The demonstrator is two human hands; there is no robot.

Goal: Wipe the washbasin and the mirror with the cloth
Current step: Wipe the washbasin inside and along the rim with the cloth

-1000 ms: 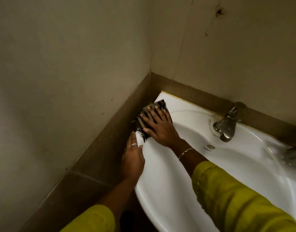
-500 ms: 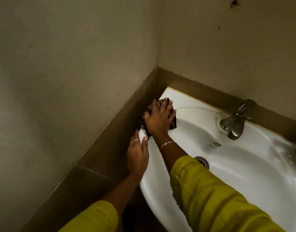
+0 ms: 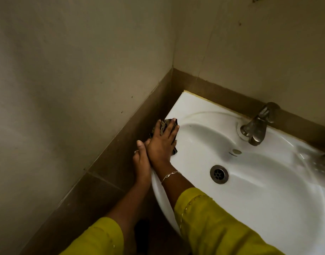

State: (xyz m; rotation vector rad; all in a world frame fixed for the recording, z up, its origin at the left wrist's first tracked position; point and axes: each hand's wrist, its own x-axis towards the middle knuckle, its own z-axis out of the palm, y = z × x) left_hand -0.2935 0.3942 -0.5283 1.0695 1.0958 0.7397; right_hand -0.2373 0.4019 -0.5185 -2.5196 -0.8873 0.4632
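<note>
The white washbasin (image 3: 268, 190) fills the right half of the head view, set into a wall corner. A dark patterned cloth (image 3: 166, 124) lies on its left rim, mostly covered by my right hand (image 3: 162, 142), which presses flat on it with fingers spread. My left hand (image 3: 141, 162) rests on the basin's left outer edge, touching the right hand's side, and holds nothing. No mirror is in view.
A metal tap (image 3: 257, 126) stands at the basin's back rim. The drain (image 3: 219, 174) and a small overflow hole (image 3: 236, 151) sit in the bowl. A brown tile band (image 3: 121, 144) and beige walls close in on the left and back.
My right hand has slid the cloth along the left rim toward me, closer to my left hand. The view has shifted, showing more of the bowl and the drain.
</note>
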